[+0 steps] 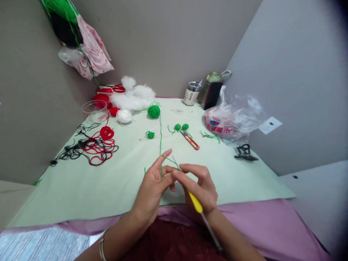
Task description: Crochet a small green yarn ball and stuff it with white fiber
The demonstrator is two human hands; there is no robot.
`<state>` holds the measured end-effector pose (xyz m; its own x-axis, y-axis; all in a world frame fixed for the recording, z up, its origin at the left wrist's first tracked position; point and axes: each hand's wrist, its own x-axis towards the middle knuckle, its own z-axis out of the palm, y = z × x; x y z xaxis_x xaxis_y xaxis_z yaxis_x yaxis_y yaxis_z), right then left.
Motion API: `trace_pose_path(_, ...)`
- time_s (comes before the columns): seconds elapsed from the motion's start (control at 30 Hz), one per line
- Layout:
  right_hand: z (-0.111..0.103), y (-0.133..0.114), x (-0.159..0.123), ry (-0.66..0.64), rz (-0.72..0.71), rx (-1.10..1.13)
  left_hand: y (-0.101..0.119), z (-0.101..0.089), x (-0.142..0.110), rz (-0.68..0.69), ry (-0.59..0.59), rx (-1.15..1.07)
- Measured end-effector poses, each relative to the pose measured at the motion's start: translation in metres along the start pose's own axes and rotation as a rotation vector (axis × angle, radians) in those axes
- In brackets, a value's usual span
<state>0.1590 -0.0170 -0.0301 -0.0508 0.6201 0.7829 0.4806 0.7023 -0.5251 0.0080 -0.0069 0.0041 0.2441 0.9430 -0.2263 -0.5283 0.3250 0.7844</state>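
Note:
My right hand (202, 186) is closed around a crochet hook (195, 203) with a yellow grip, its thin metal tip pointing away from me. Green yarn (161, 136) runs down the table from a green ball (153, 111) and over the raised index finger of my left hand (152, 186). Thumb and middle finger of that hand pinch the yarn close to the hook's shaft. Any stitches at the fingertips are too small to make out. Farther off lie two small green crocheted balls (181, 127) with loose tails, touching orange-handled thread snips (190, 140).
On the left are tangled red and black yarn (95, 146), a clear plastic tub (96, 112), white stuffing (133, 98) and a white yarn ball (124, 116). A smaller green ball (150, 135) sits mid-table. A plastic bag (231, 119), phone (213, 95) and black claw clip (246, 153) stand right.

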Motion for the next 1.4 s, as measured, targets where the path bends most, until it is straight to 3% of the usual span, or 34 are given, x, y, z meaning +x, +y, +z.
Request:
trace_pose_path(0.1, -0.004, -0.001, 0.006, 0.09, 0.203, 0.193, 0.006, -0.001, 0.003, -0.134, -0.054, -0.112)
trace_pose_path(0.23, -0.008, -0.005, 0.02, 0.117, 0.426, 0.521, 0.009, -0.002, 0.004, -0.086, -0.023, -0.107)
trace_pose_path(0.37, -0.005, -0.008, 0.023, 0.013, 0.423, 0.541, 0.002, 0.0, 0.002, 0.012, -0.005, 0.016)
trace_pose_path(0.47, -0.003, -0.006, 0.02, 0.028, 0.434, 0.529, -0.001, -0.002, 0.001, 0.039, -0.028, 0.085)
trace_pose_path(0.73, -0.01, 0.001, 0.024, 0.007, 0.609, 0.753, 0.005, -0.005, 0.001, 0.072, -0.009, 0.148)
trace_pose_path(0.9, -0.015, -0.006, 0.022, -0.039, 0.498, 0.558, 0.003, -0.011, 0.001, 0.132, 0.009, 0.261)
trace_pose_path(1.1, -0.014, -0.012, 0.018, -0.135, 0.022, 0.131, -0.002, -0.008, -0.004, 0.22, 0.124, 0.45)
trace_pose_path(1.23, -0.007, -0.007, 0.011, -0.097, -0.185, -0.13, -0.002, -0.004, -0.004, 0.166, 0.087, 0.277)
trace_pose_path(1.33, -0.007, -0.005, 0.01, -0.064, -0.138, -0.123, 0.002, -0.006, 0.0, -0.024, -0.021, 0.027)
trace_pose_path(1.4, -0.008, -0.005, 0.013, -0.016, 0.045, 0.081, 0.006, -0.008, 0.003, -0.093, -0.032, -0.069)
